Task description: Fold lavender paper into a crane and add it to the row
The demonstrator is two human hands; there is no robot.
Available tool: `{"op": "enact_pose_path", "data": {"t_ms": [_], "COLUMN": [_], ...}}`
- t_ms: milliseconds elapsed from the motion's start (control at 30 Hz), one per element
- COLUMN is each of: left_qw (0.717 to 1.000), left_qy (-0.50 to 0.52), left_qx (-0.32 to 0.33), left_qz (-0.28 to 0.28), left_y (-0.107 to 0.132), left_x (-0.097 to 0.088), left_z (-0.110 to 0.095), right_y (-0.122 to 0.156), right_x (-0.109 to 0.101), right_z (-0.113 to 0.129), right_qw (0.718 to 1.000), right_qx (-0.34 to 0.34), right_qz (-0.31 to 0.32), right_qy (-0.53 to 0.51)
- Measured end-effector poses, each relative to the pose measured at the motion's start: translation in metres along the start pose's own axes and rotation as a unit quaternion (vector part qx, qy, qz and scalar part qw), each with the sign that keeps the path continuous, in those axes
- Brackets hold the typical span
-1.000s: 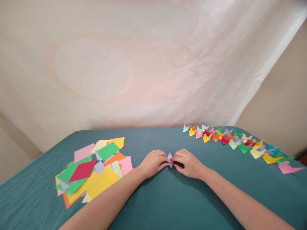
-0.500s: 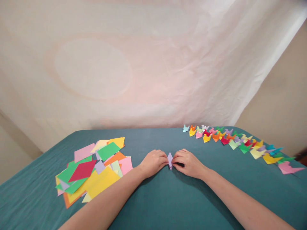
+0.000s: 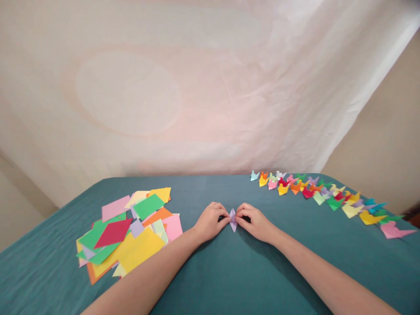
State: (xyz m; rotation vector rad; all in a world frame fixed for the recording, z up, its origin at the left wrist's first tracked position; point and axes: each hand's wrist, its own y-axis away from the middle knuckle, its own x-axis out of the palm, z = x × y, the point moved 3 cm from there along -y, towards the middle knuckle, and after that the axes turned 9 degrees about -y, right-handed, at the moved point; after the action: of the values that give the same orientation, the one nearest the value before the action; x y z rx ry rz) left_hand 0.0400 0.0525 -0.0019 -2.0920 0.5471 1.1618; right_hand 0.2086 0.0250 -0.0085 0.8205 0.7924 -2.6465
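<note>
A small purple folded paper (image 3: 232, 220), narrow and diamond-shaped with pointed ends, is between my two hands near the middle of the table. My left hand (image 3: 213, 222) pinches its left edge with thumb and fingertips. On the opposite edge, my right hand (image 3: 253, 222) has the same kind of pinch. The fingertips cover the sides of the paper, so its folds there are hidden.
Loose coloured paper sheets (image 3: 141, 249) lie in an overlapping pile at the left, partly behind my left forearm. Several folded paper birds (image 3: 320, 197) stand in rows along the right side of the green-covered table (image 3: 223, 275). A pale cloth (image 3: 210, 96) hangs behind.
The fingers of both hands have shifted slightly on the purple paper and arched a little more. The paper remains in about the same place.
</note>
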Motion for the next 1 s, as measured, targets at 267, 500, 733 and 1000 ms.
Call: {"op": "enact_pose_path", "data": {"t_ms": [267, 500, 733, 1000], "left_qw": [0.999, 0.998, 0.997, 0.990], "left_qy": [-0.018, -0.040, -0.052, -0.118], "left_qx": [-0.029, -0.037, -0.046, 0.076], "left_qz": [-0.015, -0.015, -0.016, 0.007], "left_y": [-0.001, -0.001, -0.001, 0.003], "left_x": [0.005, 0.004, 0.005, -0.005], "left_z": [0.003, 0.000, -0.001, -0.017], "right_y": [-0.003, -0.003, -0.003, -0.007], "right_x": [0.002, 0.004, 0.005, 0.005], "right_z": [-0.001, -0.006, -0.010, -0.012], "right_qw": [0.999, 0.999, 0.998, 0.997], "right_qx": [0.031, 0.044, 0.043, 0.077], "right_qz": [-0.016, -0.029, -0.032, -0.012], "right_qy": [0.001, 0.013, 0.018, 0.022]}}
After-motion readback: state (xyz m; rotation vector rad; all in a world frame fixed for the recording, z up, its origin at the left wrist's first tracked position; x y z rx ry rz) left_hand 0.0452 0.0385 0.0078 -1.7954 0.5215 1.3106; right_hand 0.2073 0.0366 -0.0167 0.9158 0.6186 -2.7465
